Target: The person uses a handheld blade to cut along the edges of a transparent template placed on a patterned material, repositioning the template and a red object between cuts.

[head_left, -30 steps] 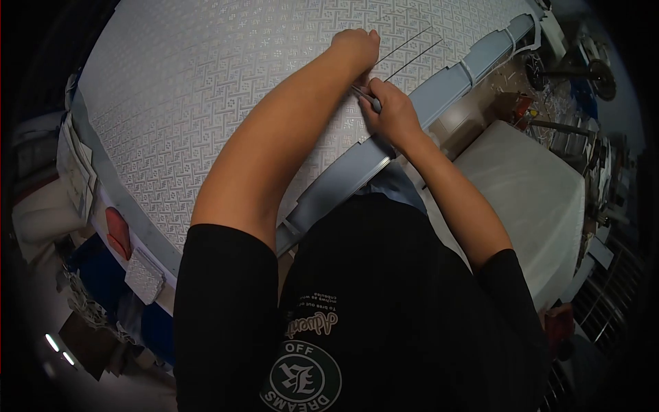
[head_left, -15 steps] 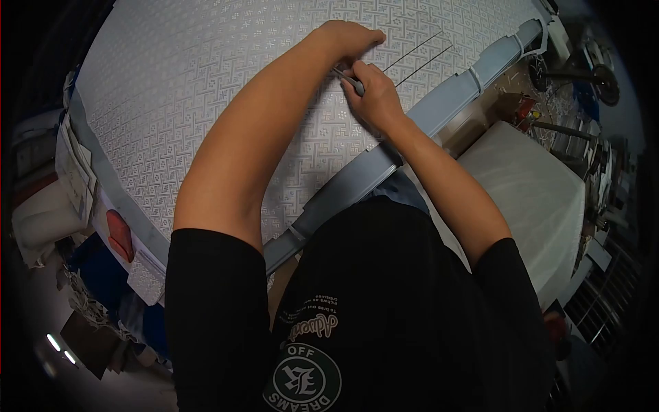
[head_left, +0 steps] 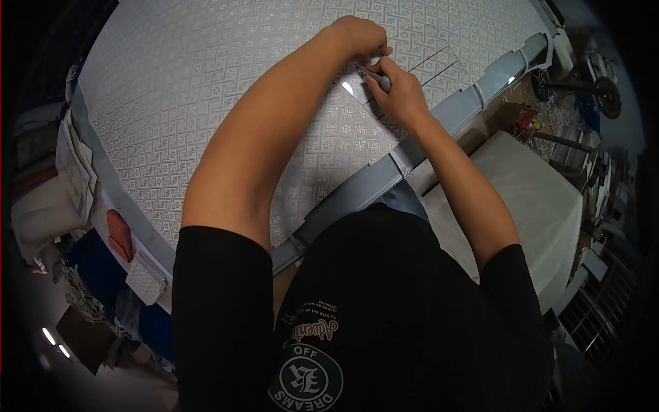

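Here the right hand (head_left: pixel 403 96) closes round a small grey tool (head_left: pixel 381 80), tip down on pale, woven-patterned cloth (head_left: pixel 206 89). The left hand (head_left: pixel 357 34), fingers curled together, presses the cloth beside it.

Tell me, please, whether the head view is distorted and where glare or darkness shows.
Head view: strong fisheye, so the table edge bows; corners vignette to black; the fabric is evenly lit; one white glint sits beside the tool in the right hand; clutter at right is dim and soft.

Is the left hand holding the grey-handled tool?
No, the right hand grips the tool, while the left hand rests on the patterned sheet.
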`<move>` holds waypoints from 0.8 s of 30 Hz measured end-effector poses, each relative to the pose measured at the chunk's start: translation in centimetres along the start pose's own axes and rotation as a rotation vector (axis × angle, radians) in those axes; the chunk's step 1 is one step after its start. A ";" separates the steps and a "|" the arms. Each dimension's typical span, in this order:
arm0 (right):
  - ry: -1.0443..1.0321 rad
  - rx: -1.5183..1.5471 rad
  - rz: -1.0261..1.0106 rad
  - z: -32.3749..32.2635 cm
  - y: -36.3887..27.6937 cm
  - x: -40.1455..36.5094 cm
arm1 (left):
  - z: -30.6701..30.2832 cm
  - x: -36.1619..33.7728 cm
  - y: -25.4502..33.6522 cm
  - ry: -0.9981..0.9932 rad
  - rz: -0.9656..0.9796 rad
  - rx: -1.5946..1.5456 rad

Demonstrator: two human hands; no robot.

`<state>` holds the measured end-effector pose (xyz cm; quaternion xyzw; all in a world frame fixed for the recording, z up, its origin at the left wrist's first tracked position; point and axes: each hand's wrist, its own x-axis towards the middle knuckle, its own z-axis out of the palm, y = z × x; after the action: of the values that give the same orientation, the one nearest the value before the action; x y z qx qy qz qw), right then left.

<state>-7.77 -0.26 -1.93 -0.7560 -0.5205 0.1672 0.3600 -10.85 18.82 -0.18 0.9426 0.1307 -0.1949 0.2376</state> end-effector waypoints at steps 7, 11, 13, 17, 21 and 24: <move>-0.084 -0.062 -0.007 -0.9 -0.9 1.8 | 0.0 0.0 -0.5 0.029 0.045 -0.070; -0.140 -0.153 0.054 -0.8 -1.8 2.6 | 0.0 -0.1 -0.5 0.014 0.000 -0.124; -0.151 -0.168 0.082 -0.4 -1.4 2.4 | -0.4 -0.5 -0.3 0.009 0.020 -0.091; 0.095 0.016 -0.025 1.8 0.2 0.6 | 0.2 0.1 -1.0 0.069 0.124 0.001; 0.151 0.060 -0.017 2.2 1.1 -0.7 | 0.8 -0.2 -1.5 -0.016 0.036 -0.178; 0.164 0.213 0.017 0.5 1.3 -2.7 | 2.7 -2.5 -3.2 0.090 0.162 -0.410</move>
<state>-8.34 -2.82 -3.53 -0.7291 -0.4620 0.1621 0.4782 -14.99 19.84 -2.61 0.8898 0.1022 -0.1023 0.4329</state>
